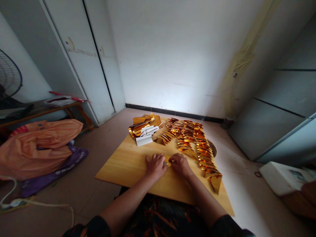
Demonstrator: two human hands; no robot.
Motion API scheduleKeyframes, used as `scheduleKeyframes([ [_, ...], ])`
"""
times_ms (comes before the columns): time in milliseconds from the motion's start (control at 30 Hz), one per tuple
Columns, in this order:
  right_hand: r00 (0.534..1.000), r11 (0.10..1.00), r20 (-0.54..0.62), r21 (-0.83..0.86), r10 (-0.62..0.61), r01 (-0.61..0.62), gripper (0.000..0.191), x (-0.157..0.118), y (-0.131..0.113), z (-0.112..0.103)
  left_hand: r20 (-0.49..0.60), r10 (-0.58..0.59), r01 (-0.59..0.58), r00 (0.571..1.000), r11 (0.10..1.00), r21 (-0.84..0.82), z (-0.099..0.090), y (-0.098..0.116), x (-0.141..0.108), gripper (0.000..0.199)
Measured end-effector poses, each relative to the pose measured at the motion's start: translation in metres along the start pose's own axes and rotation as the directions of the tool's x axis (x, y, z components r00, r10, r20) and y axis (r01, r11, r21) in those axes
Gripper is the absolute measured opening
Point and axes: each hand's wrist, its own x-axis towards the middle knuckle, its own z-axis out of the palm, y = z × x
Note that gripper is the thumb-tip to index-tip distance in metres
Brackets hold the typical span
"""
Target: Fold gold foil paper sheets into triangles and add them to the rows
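My left hand (156,167) rests on the wooden board, its fingers bent and closed on a small piece of gold foil paper (169,162). From the other side my right hand (182,165) pinches the same piece; most of it is hidden by the fingers. To the right of my hands, folded gold foil papers (206,154) stand packed in long rows, and a shorter row (166,137) lies beyond my hands. At the far left of the board is a loose pile of flat gold foil sheets (136,121), with white paper strips (144,141) on and beside it.
The low wooden board (123,164) stands before my lap. On the floor to the left lie an orange cloth bag (37,144), a purple bag (54,171) and a white cord (49,204). Grey cabinets flank both sides; a white box (281,177) sits at right.
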Motion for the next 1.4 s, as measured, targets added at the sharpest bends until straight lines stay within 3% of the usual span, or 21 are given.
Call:
scheduleKeyframes([
  [200, 0.997, 0.988, 0.076, -0.154, 0.01, 0.002, 0.019, -0.013, -0.02, -0.011, -0.073, 0.003, -0.007, 0.997, 0.998, -0.059, 0.001, -0.01, 0.005, 0.013],
  [333, 0.995, 0.986, 0.092, -0.154, -0.047, 0.061, 0.015, -0.017, -0.027, -0.013, -0.164, 0.113, -0.121, 0.98, 0.992, -0.041, 0.0, -0.013, 0.005, 0.015],
  [567, 0.973, 0.976, 0.176, -0.13, -0.151, 0.175, 0.017, -0.02, -0.025, -0.02, -0.104, 0.351, -0.348, 0.931, 0.936, 0.042, 0.0, -0.023, 0.005, 0.021],
  [733, 0.964, 0.965, 0.155, -0.12, -0.214, 0.234, 0.013, -0.019, -0.023, -0.018, -0.077, 0.481, -0.474, 0.873, 0.875, 0.095, -0.007, -0.03, -0.007, 0.02],
  [967, 0.929, 0.94, 0.206, -0.084, -0.309, 0.331, 0.014, -0.016, -0.022, -0.02, -0.053, 0.408, -0.403, 0.911, 0.911, 0.09, -0.023, -0.029, -0.017, 0.018],
  [1400, 0.927, 0.93, 0.091, -0.016, -0.365, 0.368, 0.011, -0.011, -0.008, -0.007, -0.139, 0.365, -0.366, 0.921, 0.93, 0.018, -0.015, -0.032, -0.014, 0.008],
])
